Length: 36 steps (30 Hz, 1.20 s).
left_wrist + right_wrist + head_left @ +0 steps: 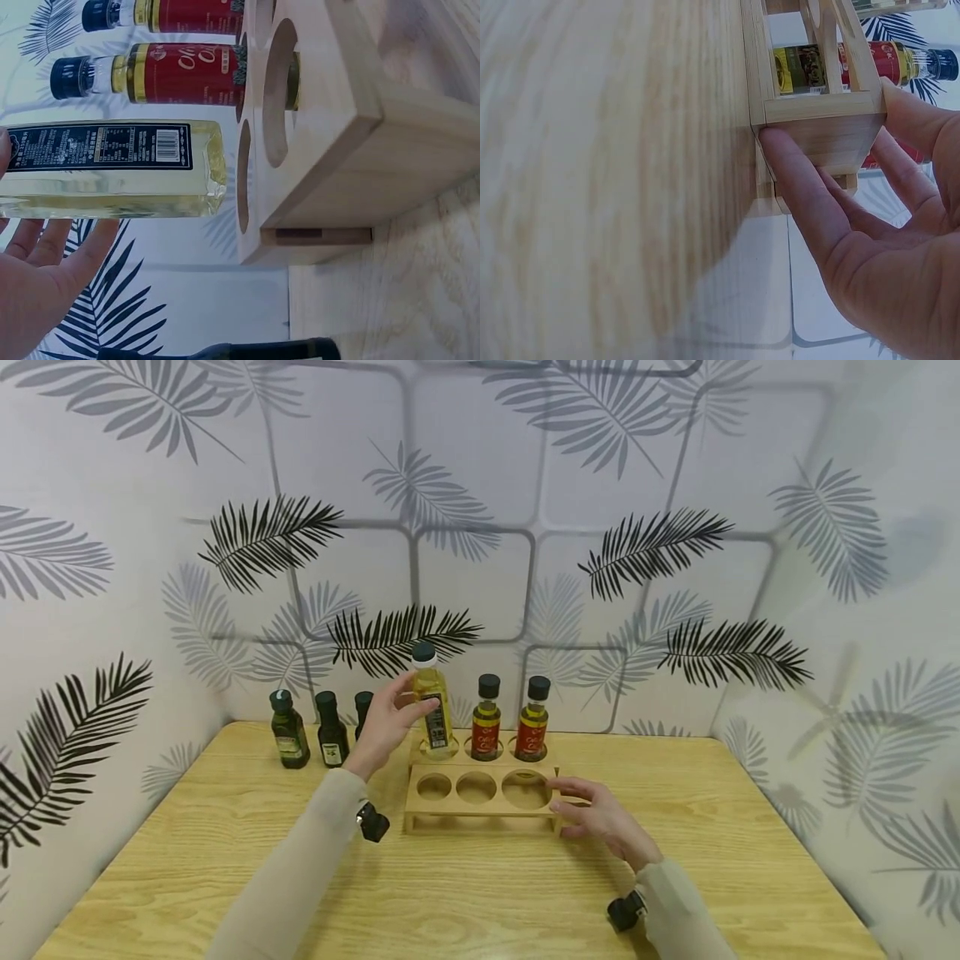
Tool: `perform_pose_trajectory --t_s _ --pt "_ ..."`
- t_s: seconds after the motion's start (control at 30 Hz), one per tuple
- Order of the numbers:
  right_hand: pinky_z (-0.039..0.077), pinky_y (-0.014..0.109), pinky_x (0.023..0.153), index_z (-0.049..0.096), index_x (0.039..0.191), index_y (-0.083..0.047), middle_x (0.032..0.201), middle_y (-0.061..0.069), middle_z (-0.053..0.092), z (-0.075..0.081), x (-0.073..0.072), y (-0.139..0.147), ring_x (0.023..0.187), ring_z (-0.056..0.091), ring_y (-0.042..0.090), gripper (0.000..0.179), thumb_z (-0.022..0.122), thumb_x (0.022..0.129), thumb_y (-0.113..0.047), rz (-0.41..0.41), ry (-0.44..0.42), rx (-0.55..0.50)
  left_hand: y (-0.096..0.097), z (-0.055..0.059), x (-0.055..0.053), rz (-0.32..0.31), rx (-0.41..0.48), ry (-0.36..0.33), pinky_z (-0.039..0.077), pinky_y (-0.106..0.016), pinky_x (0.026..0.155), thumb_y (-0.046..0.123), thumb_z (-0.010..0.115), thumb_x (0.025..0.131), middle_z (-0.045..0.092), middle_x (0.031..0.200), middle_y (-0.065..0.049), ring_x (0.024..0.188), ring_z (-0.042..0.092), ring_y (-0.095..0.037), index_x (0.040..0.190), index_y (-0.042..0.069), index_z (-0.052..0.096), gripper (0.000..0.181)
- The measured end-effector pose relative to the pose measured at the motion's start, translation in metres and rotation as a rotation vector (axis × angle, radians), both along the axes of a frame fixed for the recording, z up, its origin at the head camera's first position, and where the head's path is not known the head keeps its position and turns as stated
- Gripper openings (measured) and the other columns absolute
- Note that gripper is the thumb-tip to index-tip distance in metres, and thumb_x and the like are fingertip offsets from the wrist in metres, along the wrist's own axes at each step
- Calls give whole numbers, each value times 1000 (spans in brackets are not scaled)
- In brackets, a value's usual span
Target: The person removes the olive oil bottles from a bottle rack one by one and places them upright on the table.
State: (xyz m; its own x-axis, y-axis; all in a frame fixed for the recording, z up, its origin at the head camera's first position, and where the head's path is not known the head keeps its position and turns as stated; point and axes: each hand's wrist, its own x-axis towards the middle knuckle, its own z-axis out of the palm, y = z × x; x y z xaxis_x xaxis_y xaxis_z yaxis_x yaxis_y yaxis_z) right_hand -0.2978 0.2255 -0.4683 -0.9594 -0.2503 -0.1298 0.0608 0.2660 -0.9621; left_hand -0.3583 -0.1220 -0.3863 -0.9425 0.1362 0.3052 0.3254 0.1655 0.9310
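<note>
The person's left hand (384, 727) grips a clear bottle of pale yellow oil (437, 720), the thumb across its front and the other fingers behind it. The bottle has a dark cap, a white collar and a dark label with a barcode; it stands nearly upright over the left hole of the back row in a stepped wooden rack (480, 823), and the left wrist view shows its base just short of that hole. The right hand (603, 818) is loosely spread with its fingertips against the right end of the rack, holding nothing else. In the back row, a red-labelled bottle (486, 731) sits in the middle hole and a second red-labelled bottle (532, 731) in the right one, both dark-capped and upright. The lower front row has three round holes. Left of the rack, three dark green bottles (291, 737) stand in a line, the nearest to the rack partly hidden by the left hand. Everything rests on a wood-grain table (465, 893) before a pale wall (480, 585) printed with grey and black fronds.
</note>
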Motion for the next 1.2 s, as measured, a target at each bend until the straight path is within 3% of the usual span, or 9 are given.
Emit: perform_pose_trajectory --t_s 0.23,0.53,0.9,1.2 --pt "58 43 83 51 142 -4 149 22 40 -1 -1 1 124 53 34 53 67 94 -21 11 2 -4 -10 4 3 12 -80 33 47 -56 96 31 70 93 46 139 -15 128 52 -33 150 18 41 65" --pt "58 44 83 52 141 -4 148 23 42 -1 -1 0 121 56 32 52 68 94 -21 7 2 0 -32 -2 10 50 -154 -8 42 -58 104 40 66 94 36 150 -17 135 43 -36 156 16 27 77" --pt "59 43 82 53 141 -5 146 23 43 -1 -2 1 119 57 30 52 68 94 -21 -9 -3 -4 -48 -2 16 57 -131 17 43 -56 104 39 66 94 39 151 -15 134 46 -35 155 13 30 76" --pt "58 44 84 49 143 -2 148 26 39 0 1 0 121 55 31 54 66 95 -21 16 3 -8 -62 -8 23 95 -171 17 45 -56 102 39 64 95 43 144 -19 132 48 -37 153 9 33 72"
